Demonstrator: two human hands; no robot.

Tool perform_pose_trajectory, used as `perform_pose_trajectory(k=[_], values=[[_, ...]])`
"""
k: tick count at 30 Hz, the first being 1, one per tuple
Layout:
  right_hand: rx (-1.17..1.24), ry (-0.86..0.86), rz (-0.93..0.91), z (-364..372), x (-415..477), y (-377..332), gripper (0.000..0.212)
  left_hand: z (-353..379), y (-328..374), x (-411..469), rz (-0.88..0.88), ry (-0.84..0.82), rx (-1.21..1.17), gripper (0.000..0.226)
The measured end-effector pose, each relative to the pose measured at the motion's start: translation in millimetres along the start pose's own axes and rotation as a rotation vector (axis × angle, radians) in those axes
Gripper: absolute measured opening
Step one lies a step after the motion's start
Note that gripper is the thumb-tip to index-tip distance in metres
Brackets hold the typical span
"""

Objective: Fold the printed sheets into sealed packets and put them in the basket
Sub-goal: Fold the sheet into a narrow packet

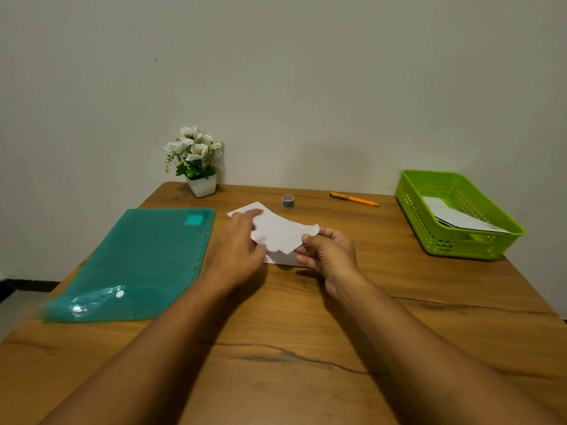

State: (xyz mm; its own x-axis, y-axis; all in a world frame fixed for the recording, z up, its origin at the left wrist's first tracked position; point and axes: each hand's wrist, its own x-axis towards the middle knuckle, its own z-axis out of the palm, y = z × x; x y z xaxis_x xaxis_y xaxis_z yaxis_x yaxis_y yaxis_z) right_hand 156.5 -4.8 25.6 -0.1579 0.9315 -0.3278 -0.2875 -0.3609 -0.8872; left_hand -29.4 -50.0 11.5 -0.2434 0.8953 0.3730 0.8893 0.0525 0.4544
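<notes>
folder [135, 265] left, sheet [276, 231] centre, basket [411, 197] right (packets [460, 217] inside)

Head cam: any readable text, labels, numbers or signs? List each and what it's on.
No readable text anywhere.
sheet: the side shown looks blank white.
label on the folder: plain teal patch, no writing visible.
tape roll: dark marking, too small to read.
pen: no legible print.
papers in the basket: no print visible.
</notes>
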Motion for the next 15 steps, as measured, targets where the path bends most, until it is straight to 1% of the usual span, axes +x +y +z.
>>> perform_pose_trajectory(k=[2,3,5,6,9,10,11,14,15], values=[[-0.015,-0.004,0.030,1,8,2,0.031,7,12,-7,0.143,-0.120,0.017,0.077],[-0.027,-0.010,0.045,2,12,2,0.029,10,17,-9,0.177,-0.168,0.032,0.081],[-0.040,-0.030,0.073,5,16,1,0.025,17,23,-8,0.156,-0.184,0.049,0.082],[-0.035,-0.043,0.086,7,17,0,0.021,21,25,-7,0.136,-0.161,0.053,0.076],[-0.051,-0.107,0.090,8,15,-7,0.004,28,26,-3,0.111,-0.102,0.075,0.045],[-0.137,-0.113,0.037,5,16,-8,0.003,31,25,-3,0.120,-0.105,0.082,0.036],[-0.289,-0.102,-0.060,1,20,-8,0.006,34,23,-2,0.125,-0.113,0.086,0.031],[-0.883,-0.031,-0.429,-15,32,-10,0.005,38,20,-1,0.088,-0.113,0.049,0.028],[-1.076,-0.044,-0.512,-20,35,-13,0.009,40,19,0,0.082,-0.103,0.037,0.030]])
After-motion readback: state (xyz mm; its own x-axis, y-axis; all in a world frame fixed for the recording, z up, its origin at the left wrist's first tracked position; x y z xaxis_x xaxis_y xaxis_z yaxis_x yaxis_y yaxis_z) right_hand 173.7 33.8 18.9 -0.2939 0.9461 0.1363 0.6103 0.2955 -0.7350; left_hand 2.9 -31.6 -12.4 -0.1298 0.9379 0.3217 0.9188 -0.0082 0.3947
